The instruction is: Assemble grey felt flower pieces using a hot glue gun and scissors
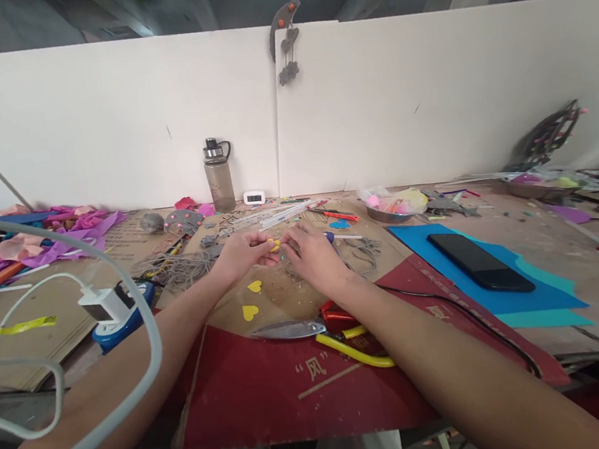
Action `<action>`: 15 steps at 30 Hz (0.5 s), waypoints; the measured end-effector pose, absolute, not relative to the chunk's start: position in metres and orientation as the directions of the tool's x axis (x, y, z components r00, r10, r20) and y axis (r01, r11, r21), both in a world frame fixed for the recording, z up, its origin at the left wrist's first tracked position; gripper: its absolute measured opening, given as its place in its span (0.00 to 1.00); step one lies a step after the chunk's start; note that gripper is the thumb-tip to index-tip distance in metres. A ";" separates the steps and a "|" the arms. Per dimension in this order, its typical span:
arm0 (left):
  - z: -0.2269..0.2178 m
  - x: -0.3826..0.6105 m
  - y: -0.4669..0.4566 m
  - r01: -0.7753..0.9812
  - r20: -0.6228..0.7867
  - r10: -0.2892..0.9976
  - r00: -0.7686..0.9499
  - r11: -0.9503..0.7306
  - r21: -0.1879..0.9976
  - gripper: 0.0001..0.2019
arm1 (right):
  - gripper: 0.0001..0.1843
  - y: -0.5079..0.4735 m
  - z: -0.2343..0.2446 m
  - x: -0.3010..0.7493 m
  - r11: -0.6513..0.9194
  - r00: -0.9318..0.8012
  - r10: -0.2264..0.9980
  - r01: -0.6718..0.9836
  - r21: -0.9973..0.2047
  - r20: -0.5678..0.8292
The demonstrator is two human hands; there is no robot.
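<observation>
My left hand (247, 253) pinches a small yellow piece (275, 244), perhaps a heart cutout, above the cardboard. Close against it are the bent, closed fingers of my right hand (312, 253); what lies between them is hidden. Two yellow hearts (250, 312) lie flat on the cardboard nearer to me. Below my hands rest scissors (288, 329) with silver blades and a pair of yellow-handled pliers (354, 350), partly under my right forearm. Grey cord (188, 267) is heaped left of my hands, with more loops to the right.
A black phone (480, 261) lies on blue sheets (548, 295) at right. A bottle (219, 176) and small clock (254, 198) stand by the white partition. At left are a power strip (121, 327) and a white cable (152, 328) crossing the foreground. A bowl (385, 214) holds bagged bits.
</observation>
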State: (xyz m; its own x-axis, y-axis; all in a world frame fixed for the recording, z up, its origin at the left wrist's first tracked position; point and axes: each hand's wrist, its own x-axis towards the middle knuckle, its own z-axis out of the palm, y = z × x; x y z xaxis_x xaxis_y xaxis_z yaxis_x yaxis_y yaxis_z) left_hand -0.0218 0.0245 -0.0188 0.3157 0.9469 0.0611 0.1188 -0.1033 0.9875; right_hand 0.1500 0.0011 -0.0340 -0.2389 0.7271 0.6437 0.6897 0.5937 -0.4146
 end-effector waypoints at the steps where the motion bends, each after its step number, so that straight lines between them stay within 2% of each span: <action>1: -0.018 -0.021 0.024 0.121 0.045 0.947 0.319 -0.088 0.989 0.13 | 0.06 0.001 -0.034 0.150 0.587 -0.241 0.730 0.700 -0.406 0.639; 6: -0.015 -0.018 0.020 0.115 0.008 0.936 0.351 -0.051 0.992 0.14 | 0.06 -0.001 -0.032 0.150 0.566 -0.264 0.738 0.744 -0.355 0.621; 15: -0.015 -0.017 0.016 0.130 0.052 0.924 0.378 -0.109 0.986 0.15 | 0.06 -0.005 -0.030 0.150 0.532 -0.242 0.737 0.783 -0.322 0.632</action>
State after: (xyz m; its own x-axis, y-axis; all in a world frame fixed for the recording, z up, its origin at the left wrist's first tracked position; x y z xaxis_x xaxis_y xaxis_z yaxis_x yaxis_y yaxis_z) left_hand -0.0174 0.0161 -0.0152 0.3784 0.9242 0.0525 0.1296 -0.1090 0.9856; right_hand 0.1502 -0.0052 -0.0298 -0.2416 0.7367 0.6315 0.7830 0.5325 -0.3216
